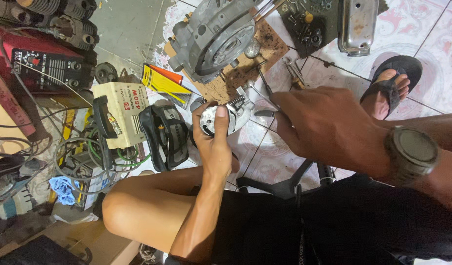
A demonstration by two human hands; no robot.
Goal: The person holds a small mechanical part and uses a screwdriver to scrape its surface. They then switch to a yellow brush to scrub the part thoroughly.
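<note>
My left hand (pixel 213 140) grips a round silver metal clutch-like part with springs (pixel 231 115), thumb pressed across its face. My right hand (pixel 324 125), with a grey watch (pixel 412 152) on its wrist, reaches in from the right and holds a thin metal tool (pixel 266 112) whose tip meets the part's right edge. Both hands work above my bare left knee (pixel 138 206), over a tiled floor.
A grey engine casing (pixel 213 37) lies on brown cardboard (pixel 270 46) beyond the hands, with a screwdriver (pixel 264 81) beside it. Small black-and-cream electric units (pixel 120 113), cables and a red machine (pixel 39 64) crowd the left. A chrome cover (pixel 357 24) and my sandalled foot (pixel 390 86) are at right.
</note>
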